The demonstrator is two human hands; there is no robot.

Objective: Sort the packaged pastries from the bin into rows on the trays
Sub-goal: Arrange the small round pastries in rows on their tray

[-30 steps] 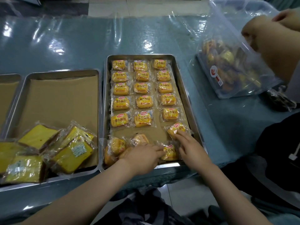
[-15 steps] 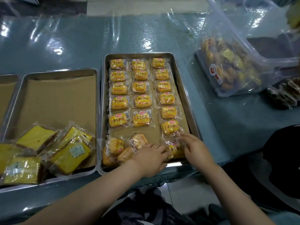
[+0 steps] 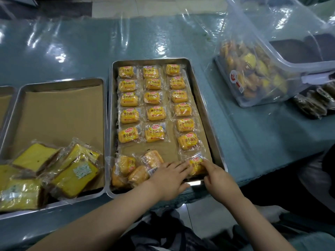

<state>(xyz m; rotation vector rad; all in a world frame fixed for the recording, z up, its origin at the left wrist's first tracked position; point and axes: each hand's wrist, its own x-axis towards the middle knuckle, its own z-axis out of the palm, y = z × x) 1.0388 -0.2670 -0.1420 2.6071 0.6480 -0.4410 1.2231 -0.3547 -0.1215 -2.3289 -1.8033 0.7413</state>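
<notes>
A steel tray (image 3: 200, 98) holds three rows of small yellow wrapped buns. At the near end of the right row lies one wrapped bun (image 3: 196, 164). My left hand (image 3: 169, 178) lies flat beside it with straight fingers touching its left edge. My right hand (image 3: 218, 177) touches its right edge with the index finger stretched out. Several loose buns (image 3: 130, 169) lie in a heap at the tray's near left corner. The clear plastic bin (image 3: 268, 57), tilted, holds more pastries at the right.
A second tray (image 3: 59, 113) lined with brown paper holds wrapped yellow cake slices (image 3: 72, 171) at its near end. Part of a third tray (image 3: 5, 98) shows at far left. Dark wrapped pastries (image 3: 315, 102) lie beside the bin. Plastic film covers the table.
Another person's hands on the bin have left the view. The bun I slid into the right row stays there; both my hands moved nearer to the last bun.
</notes>
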